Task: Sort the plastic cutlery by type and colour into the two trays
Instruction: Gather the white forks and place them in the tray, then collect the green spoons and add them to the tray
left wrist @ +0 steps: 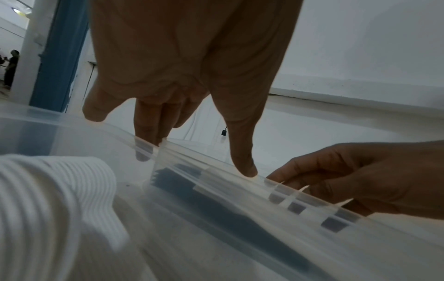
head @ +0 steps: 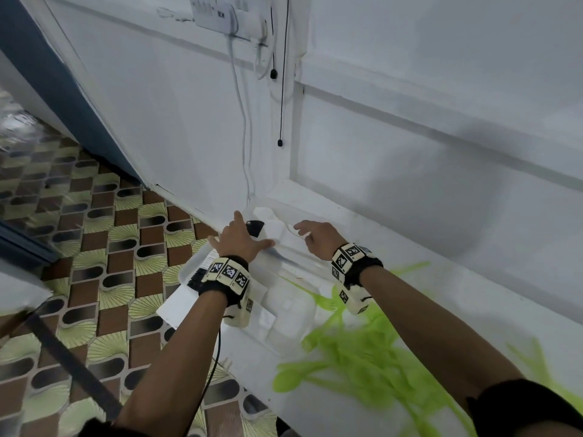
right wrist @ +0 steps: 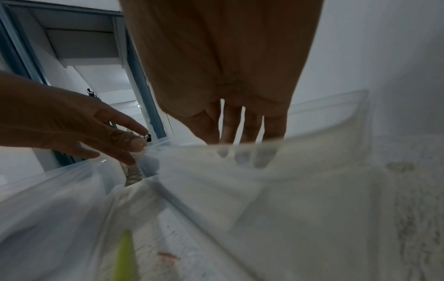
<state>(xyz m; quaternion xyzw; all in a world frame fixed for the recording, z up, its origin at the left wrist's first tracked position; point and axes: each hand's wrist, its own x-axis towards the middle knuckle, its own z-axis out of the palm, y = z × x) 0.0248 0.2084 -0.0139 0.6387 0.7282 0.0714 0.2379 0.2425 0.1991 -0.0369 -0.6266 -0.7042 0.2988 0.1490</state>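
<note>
The fingers point(left wrist: 146, 125) of the left hand point(head: 239, 239) reach straight down with their tips at the rim of a clear tray point(left wrist: 216, 167), thumb spread apart onto a divider wall; they grip nothing. The right hand point(head: 318, 238) lies beside it over the far tray point(right wrist: 312, 152), fingers point(right wrist: 228, 123) loosely spread and dipping behind its translucent wall, closed on nothing. Both forearms stretch forward, palms down, wrists banded with marker cuffs. In the clear tray lie black cutlery point(left wrist: 216, 201) and a stack of white cutlery point(left wrist: 55, 182). A loose pile of green cutlery point(head: 356, 351) sprawls on the white desk point(head: 473, 294), near the right forearm, partly under it. Cables point(head: 246, 127) hang down the white wall behind the trays; patterned floor point(head: 104, 234) lies to the left.
</note>
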